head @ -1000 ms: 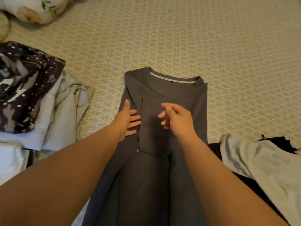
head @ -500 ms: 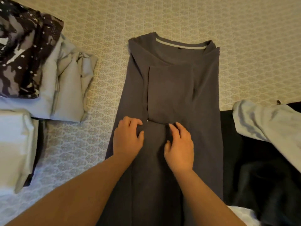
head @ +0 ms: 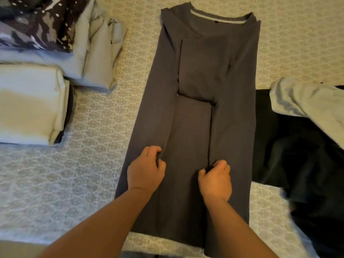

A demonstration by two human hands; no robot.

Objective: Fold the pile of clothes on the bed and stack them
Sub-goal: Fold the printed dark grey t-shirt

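A dark grey shirt (head: 195, 112) lies lengthwise on the bed (head: 93, 164), collar at the far end, both sides and sleeves folded in over the middle. My left hand (head: 146, 169) rests on its lower left part, fingers curled into the cloth along a fold. My right hand (head: 216, 178) sits on the lower middle, fingers curled and pinching the edge of the folded-in flap. Folded clothes stand at the left: a cream stack (head: 31, 103) and a pale grey stack (head: 96, 53) with a dark patterned garment (head: 37, 21) on top.
Unfolded clothes lie at the right: a black garment (head: 301, 164) and a pale striped one (head: 312, 105) over it. The patterned bedspread shows between the shirt and the left stacks and beyond the collar.
Both hands have slid down the shirt from the chest toward the hem and now curl into the cloth. The view has tilted down with them.
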